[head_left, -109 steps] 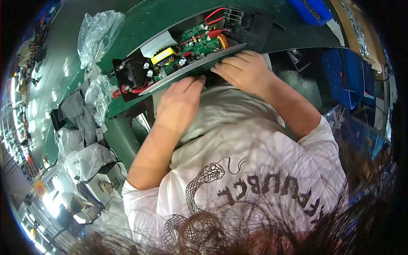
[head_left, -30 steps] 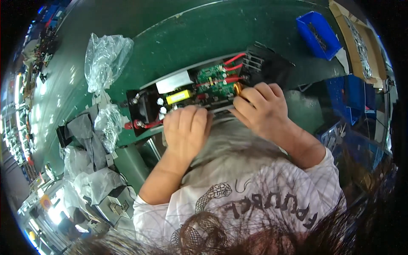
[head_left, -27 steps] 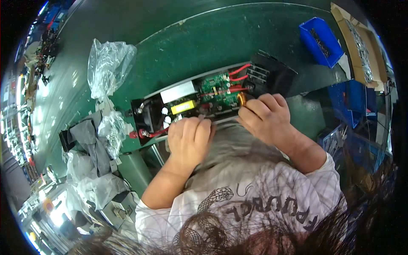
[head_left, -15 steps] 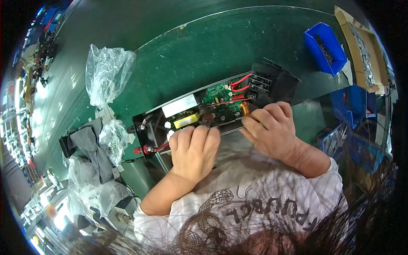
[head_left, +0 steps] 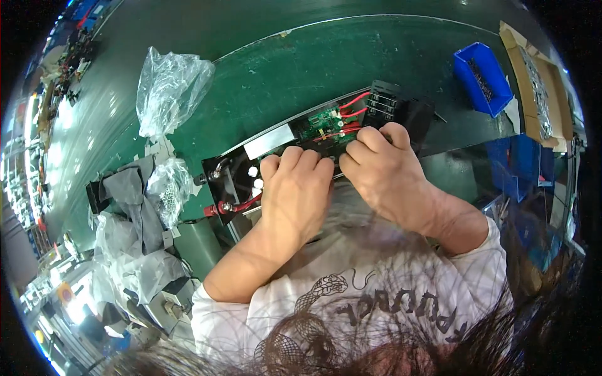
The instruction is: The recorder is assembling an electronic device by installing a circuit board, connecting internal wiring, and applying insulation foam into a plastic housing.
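Note:
An opened power inverter lies slantwise on the bench, its green circuit board [head_left: 323,125], silver metal block [head_left: 269,143] and red wires [head_left: 355,111] exposed. Red and black terminals [head_left: 218,208] stick out of its left end plate. My left hand [head_left: 298,185] is closed over the near wall of the case, left of the middle, covering the yellow transformer. Farther right, my right hand [head_left: 385,166] curls its fingers over the same near side, hiding the copper coil. Both sets of fingertips are out of sight. Beyond the right hand sits a black fuse block [head_left: 381,105].
A clear plastic bag [head_left: 169,94] lies at the far left, above a grey cloth [head_left: 132,194] and more crumpled plastic. On the right stand a blue bin [head_left: 483,78] of screws and a cardboard box [head_left: 558,94] with metallic parts. Another blue bin [head_left: 514,166] sits lower down.
Both hands have moved farther over the inverter, now covering the transformer and coil. In the picture, the inverter's right end has shifted slightly up and its left end slightly right.

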